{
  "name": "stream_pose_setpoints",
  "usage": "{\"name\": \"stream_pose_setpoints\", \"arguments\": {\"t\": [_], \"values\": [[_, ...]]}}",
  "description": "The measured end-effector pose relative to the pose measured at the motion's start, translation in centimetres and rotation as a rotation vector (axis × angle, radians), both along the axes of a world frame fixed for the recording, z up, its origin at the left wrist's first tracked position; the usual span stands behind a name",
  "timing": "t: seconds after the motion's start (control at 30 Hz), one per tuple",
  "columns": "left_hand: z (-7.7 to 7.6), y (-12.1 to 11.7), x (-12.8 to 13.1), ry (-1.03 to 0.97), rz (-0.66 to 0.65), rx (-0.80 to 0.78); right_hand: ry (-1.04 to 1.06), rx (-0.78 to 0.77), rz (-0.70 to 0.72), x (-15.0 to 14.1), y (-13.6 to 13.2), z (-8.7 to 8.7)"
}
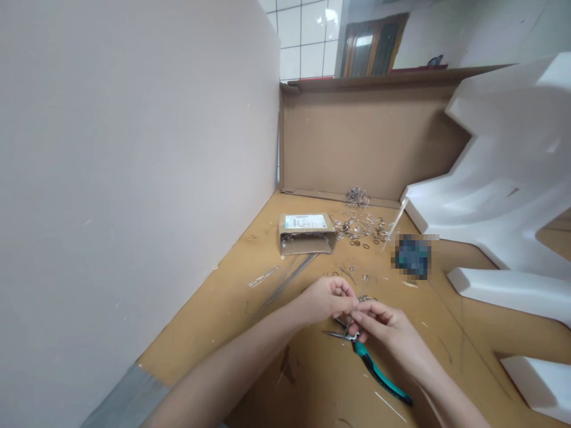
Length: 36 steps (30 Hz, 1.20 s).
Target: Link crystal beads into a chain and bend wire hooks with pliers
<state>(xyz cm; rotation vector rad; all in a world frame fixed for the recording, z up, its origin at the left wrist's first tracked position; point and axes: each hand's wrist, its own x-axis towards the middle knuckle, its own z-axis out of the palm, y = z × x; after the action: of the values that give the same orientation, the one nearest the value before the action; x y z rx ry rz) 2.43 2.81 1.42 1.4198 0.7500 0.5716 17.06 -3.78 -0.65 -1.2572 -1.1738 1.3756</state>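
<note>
Left hand (325, 299) and right hand (395, 330) pinch a tiny, indistinct greyish piece (355, 308); teal-and-black-handled metal pliers (379, 376) show just below this grip; this fine fingertip step seemingly needs steadiness next.

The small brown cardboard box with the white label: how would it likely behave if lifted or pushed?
The box would probably feel stiff but crushable, since its cardboard walls look thin. Its open side faces the camera, so the small shiny pieces inside might spill if tipped that way. Its flat faces suggest sliding, not rolling.
</note>
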Motion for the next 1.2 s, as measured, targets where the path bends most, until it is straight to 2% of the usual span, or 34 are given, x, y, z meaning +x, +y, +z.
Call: {"name": "stream_pose_setpoints", "arguments": {"t": [0.2,0.43,0.53,0.63,0.73,0.83,0.93,1.03,1.1,1.2], "values": [[-0.3,-0.5,0.3,-0.079,0.040,-0.041,-0.023,0.018,0.069,0.3,0.1,0.4],[-0.3,-0.5,0.0,-0.093,0.016,-0.022,0.000,-0.011,0.017,0.1,0.0,0.3],[-0.6,-0.7,-0.4,-0.103,0.015,0.017,0.016,0.014,-0.048,0.4,0.0,0.7],[-0.5,-1.1,-1.4,-0.050,-0.084,0.128,0.010,0.020,-0.103,1.0,0.2,1.3],[-0.2,-1.3,-2.3,0.089,-0.245,0.364,0.009,-0.005,-0.101,1.5,0.2,1.6],[-0.1,-1.3,-2.6,0.154,-0.278,0.550,0.037,-0.015,-0.064,1.6,0.0,1.6],[-0.3,-1.1,-2.7,0.192,-0.292,0.611,0.045,-0.022,-0.039,1.4,0.0,1.3],[-0.2,-1.1,-3.1,0.236,-0.329,0.544,-0.003,-0.004,-0.060,1.0,0.1,1.0],[0.0,-1.2,-3.4,0.224,-0.279,0.439,-0.044,0.016,-0.069,0.6,0.1,0.8],[0.3,-1.3,-3.4,0.141,-0.034,0.425,-0.053,0.020,-0.041,-0.2,-0.1,0.4]]}}
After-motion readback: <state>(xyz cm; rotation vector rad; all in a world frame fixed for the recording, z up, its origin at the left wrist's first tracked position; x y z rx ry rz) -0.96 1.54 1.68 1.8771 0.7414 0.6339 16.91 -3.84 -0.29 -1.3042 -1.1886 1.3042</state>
